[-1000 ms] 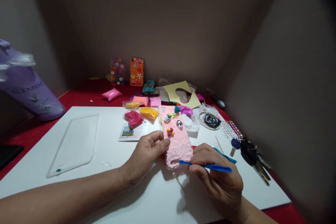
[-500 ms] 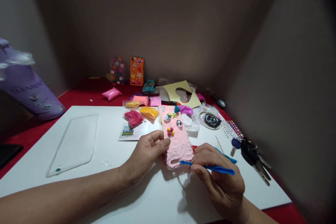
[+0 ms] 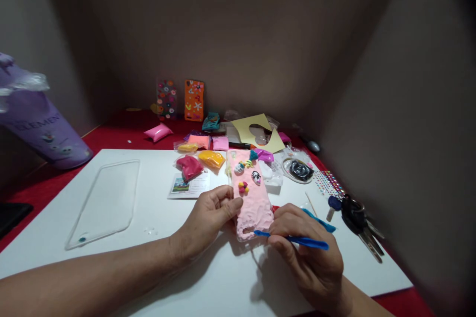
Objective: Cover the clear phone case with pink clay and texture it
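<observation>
A phone case (image 3: 255,208) covered in pink clay is held tilted above the white board, its near end toward me. My left hand (image 3: 213,213) is closed on its left edge, thumb on top and fingers underneath. Small clay figures sit on its upper half, among them a black-and-white one (image 3: 256,177) and a red-and-yellow flower (image 3: 243,187). My right hand (image 3: 308,252) pinches a blue plastic modelling tool (image 3: 308,242). The tool's tip is at the oval opening in the clay near the case's lower end.
A clear phone case (image 3: 107,203) lies on the white board (image 3: 163,277) at left. Clay packets (image 3: 189,167) and a printed card (image 3: 189,185) lie behind my hands. Keys (image 3: 359,223), gem stickers (image 3: 329,183) and another blue tool (image 3: 319,220) are at right. A purple container (image 3: 48,124) stands far left.
The pink case has shifted slightly right and down in my left hand. My right hand has moved a little left, and the tool's tip stays by the opening.
</observation>
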Available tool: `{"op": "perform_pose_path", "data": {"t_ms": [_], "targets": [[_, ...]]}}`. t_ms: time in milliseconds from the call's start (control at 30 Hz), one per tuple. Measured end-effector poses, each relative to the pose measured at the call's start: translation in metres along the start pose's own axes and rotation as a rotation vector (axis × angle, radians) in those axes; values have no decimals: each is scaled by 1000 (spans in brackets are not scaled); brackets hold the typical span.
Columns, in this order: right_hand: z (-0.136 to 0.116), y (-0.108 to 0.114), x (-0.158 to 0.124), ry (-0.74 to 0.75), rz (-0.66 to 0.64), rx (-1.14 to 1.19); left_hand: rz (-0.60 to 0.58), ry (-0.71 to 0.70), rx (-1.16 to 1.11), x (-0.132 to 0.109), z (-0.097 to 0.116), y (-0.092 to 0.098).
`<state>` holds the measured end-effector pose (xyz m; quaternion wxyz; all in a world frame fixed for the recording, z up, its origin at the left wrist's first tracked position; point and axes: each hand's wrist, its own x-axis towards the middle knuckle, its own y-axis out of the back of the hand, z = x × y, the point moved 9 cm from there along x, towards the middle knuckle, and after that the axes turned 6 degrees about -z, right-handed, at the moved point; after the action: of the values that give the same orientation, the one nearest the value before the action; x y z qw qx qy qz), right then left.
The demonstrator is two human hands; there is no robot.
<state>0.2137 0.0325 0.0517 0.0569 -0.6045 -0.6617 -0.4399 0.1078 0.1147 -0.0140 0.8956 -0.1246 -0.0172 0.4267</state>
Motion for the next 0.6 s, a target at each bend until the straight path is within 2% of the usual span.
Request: {"op": "perform_pose_path", "data": {"t_ms": [300,600], "targets": [[5,0,-2,-39,7,-4,6,7,16,-1,-1,1],[3,5,-4,-17,53,-5,-4,7,-6,0,0,-1]]}}
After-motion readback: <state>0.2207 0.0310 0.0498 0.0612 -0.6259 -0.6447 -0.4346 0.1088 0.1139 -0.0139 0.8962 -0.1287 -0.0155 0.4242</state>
